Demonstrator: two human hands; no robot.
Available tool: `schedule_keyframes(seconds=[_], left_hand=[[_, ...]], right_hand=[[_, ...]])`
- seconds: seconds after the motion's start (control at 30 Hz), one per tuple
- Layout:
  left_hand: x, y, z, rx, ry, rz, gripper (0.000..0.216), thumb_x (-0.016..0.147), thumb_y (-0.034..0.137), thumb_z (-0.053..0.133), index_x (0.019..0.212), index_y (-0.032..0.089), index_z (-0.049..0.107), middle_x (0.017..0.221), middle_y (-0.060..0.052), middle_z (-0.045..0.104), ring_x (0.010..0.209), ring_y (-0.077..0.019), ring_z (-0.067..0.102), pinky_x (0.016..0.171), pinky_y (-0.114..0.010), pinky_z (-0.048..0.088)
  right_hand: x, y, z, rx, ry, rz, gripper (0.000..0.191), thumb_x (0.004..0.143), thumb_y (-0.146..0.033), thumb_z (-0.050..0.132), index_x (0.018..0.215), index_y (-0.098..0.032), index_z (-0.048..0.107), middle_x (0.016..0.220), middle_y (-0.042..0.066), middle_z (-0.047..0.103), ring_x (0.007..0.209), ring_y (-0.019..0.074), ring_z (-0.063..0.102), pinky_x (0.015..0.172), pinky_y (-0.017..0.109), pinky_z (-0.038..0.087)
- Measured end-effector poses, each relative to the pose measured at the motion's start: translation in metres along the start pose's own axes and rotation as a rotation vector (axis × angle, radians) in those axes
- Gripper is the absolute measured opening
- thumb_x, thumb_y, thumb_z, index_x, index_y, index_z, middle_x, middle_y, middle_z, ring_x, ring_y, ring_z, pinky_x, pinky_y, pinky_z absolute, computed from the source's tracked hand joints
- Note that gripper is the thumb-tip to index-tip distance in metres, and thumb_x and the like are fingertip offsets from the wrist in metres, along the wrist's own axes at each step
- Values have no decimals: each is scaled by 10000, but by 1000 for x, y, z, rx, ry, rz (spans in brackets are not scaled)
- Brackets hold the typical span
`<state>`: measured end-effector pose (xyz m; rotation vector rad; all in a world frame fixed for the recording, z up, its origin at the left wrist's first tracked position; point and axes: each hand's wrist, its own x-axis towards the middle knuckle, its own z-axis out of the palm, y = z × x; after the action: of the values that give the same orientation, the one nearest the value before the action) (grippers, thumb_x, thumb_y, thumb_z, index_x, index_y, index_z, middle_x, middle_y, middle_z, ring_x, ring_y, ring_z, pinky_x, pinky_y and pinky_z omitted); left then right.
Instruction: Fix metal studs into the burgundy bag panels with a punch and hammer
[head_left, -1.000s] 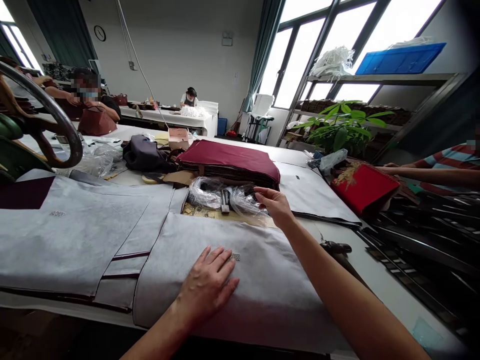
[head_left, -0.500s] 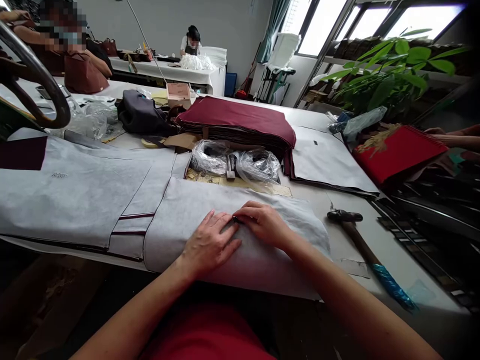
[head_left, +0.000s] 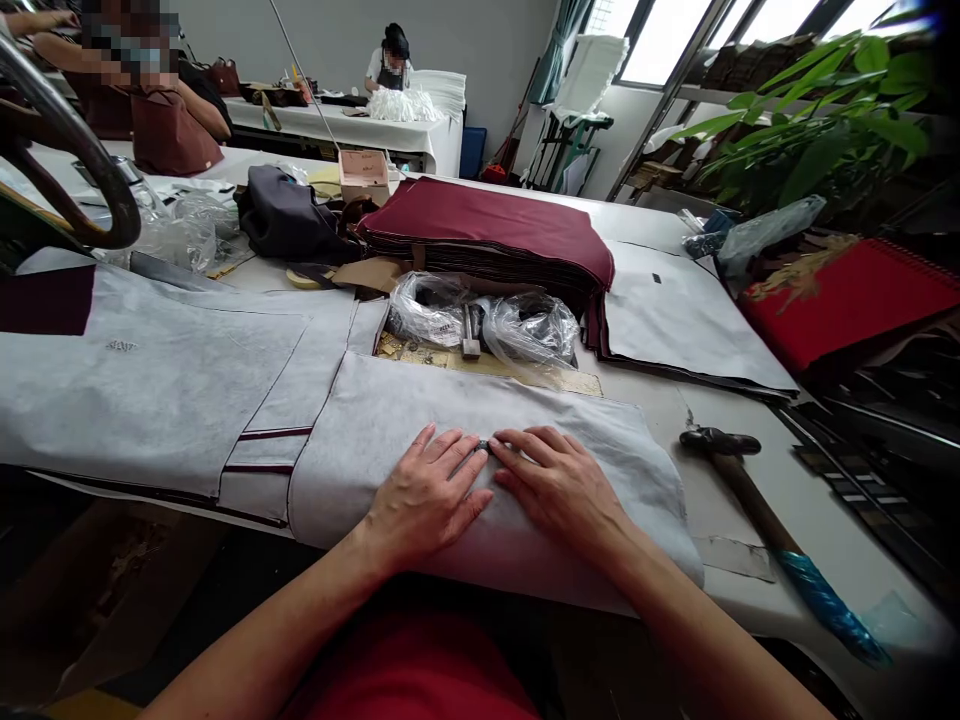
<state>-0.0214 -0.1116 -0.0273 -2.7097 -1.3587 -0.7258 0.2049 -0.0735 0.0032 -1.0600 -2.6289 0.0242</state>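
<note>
While two bare hands rest side by side on a pale grey, leather-like panel, their fingertips meet at a small dark metal-looking fitting, and everything in reach turns on that spot. From where I stand, the fitting lies on the panel, just beyond the thumbs, in the narrow gap between the hands. Its long axis seems to run left to right, from one hand toward the other, though the fingertips cover its ends, so I cannot be sure of its full shape.

Neither hand is nearer: both touch it. The left hand lies open and flat, palm down, fingers spread and slanting to the fitting's left end. The right hand is also open, palm down, its fingers a little more bent, the index fingertip against the right end. Neither closes around anything.

Beyond the panel's far edge, straight ahead of the fitting, a small steel tool stands between two clear plastic bags. Well to the right, closer to the right hand than the left, a hammer lies on the white tabletop, its blue-wrapped handle slanting back toward the person's side.
</note>
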Motion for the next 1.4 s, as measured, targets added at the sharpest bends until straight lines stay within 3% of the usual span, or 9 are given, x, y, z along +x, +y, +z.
schedule_keyframes(seconds=[0.17,0.3,0.43,0.6,0.7,0.77,0.83,1.0,1.4], left_hand=[[1,0,0,-3,-3,-6,434,1030,419,505,1369,164,595,1429,-117,611,1340,-299,540,1181,-557,391],[1,0,-1,-11,-1,-3,419,1032,398,504,1374,176,600,1437,-109,607,1340,-290,541,1184,-546,396],[1,-1,-3,-18,-2,-11,417,1037,398,496,1376,182,604,1439,-94,609,1330,-286,546,1185,-542,399],[0,-2,-1,-26,-7,-6,425,1043,407,481,1368,166,611,1448,-97,603,1333,-289,543,1183,-548,397],[0,-2,0,-29,-1,-5,417,1044,402,483,1360,165,616,1454,-102,598,1343,-294,538,1187,-559,388],[-1,-2,1,-28,2,-4,414,1041,400,490,1358,164,618,1453,-109,598,1347,-299,536,1189,-568,384],[-1,-1,1,-26,0,0,420,1040,403,494,1360,159,616,1448,-116,601,1347,-302,537,1187,-569,387],[-2,-1,1,-36,-3,-13,435,1035,407,500,1384,165,596,1453,-114,596,1352,-306,537,1195,-565,386],[-3,-2,0,-128,22,-41,383,1025,364,539,1363,193,594,1438,-103,604,1362,-285,537,1215,-553,374]], right_hand=[[60,20,-14,173,-170,180,280,1052,-372,511,1036,-258,766,1068,50,742,967,222,678,844,332,507],[139,34,6,143,-98,544,352,952,-456,648,1111,-146,695,1073,181,722,1091,368,656,946,466,481],[177,44,25,287,-33,641,314,915,-372,660,1075,-101,668,1121,244,694,1168,407,617,1003,526,469],[146,52,9,730,25,621,366,1036,-382,370,1161,-167,638,1108,121,728,965,196,709,814,306,592],[99,40,-1,1212,138,551,400,979,-442,539,1301,-216,609,1129,72,720,884,150,699,771,271,589],[66,26,0,1336,179,529,437,894,-473,697,1249,-218,675,980,44,731,754,151,669,695,276,575],[40,11,4,1152,177,513,371,885,-461,731,1158,-210,737,899,38,733,730,173,662,681,298,568],[14,-9,18,599,233,315,164,981,-278,617,1062,-243,756,1120,63,740,1016,244,691,927,380,558],[13,-12,17,303,145,198,192,1044,-249,533,1148,-240,694,1098,62,735,1008,241,658,905,370,519]])
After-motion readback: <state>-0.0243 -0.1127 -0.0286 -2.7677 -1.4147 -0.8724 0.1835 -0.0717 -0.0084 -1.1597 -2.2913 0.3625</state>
